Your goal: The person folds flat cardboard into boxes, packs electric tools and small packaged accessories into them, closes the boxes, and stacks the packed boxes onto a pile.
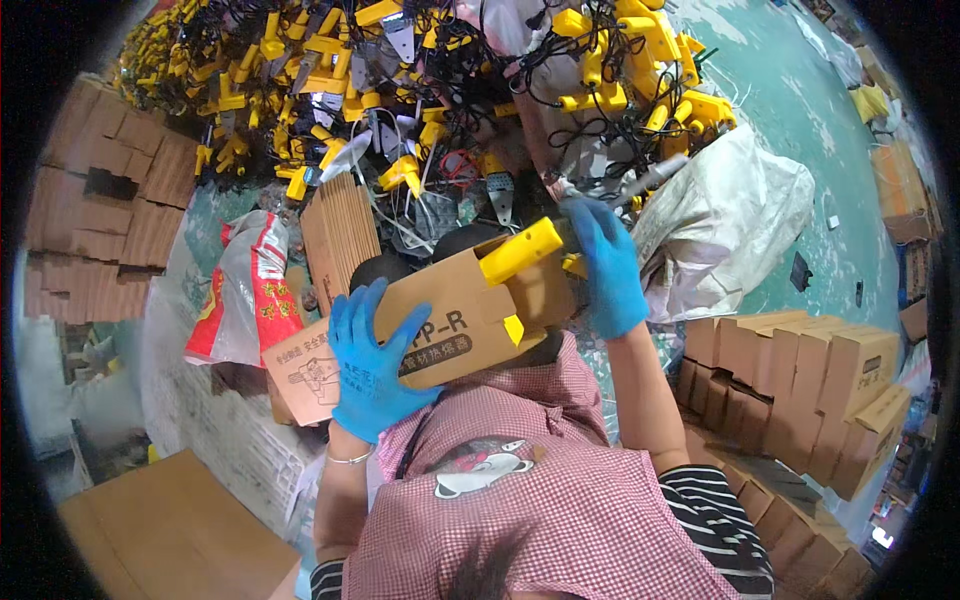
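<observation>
My left hand (375, 365), in a blue glove, is closed around a printed brown cardboard box (445, 315) that lies tilted across my lap. A yellow tool handle (522, 252) sticks out of the box's open right end, and a small yellow piece (514, 329) shows at its lower corner. Beside that end is my right hand (605, 270), also gloved in blue. Its fingers are curled in next to the handle's end, with dark material between them. What they grip is mostly hidden. A blurred pale strip (655, 175) shows just beyond the right hand.
Yellow tools with black cords (330, 70) lie heaped ahead. Flat cardboard (342, 240) leans behind the box, next to a red-and-white bag (250, 290). To the right are a white sack (725, 225) and rows of boxes (790, 370). More cardboard is stacked (110, 200) at left.
</observation>
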Available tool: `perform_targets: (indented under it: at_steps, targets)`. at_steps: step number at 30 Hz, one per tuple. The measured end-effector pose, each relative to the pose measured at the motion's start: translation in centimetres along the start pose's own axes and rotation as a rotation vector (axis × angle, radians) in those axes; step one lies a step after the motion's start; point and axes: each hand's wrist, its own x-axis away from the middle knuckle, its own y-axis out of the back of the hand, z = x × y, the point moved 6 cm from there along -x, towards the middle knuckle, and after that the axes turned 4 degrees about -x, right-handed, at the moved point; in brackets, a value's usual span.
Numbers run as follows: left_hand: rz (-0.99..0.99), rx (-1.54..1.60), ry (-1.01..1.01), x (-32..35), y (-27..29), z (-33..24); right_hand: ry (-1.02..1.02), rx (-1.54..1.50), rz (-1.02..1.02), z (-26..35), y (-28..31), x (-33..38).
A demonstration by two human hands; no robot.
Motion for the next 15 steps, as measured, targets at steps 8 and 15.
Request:
perform_targets:
  at_steps: [8,15]
  targets:
    - [0.052,0.041,-0.078,-1.3,-0.8,-2.6,-0.700,-0.272,0.315,-3.0,-2.0,6.1]
    - [0.442,0.262,0.094,-4.9,-1.9,2.9,-1.135,-0.065,0.029,-11.0,5.6,8.4]
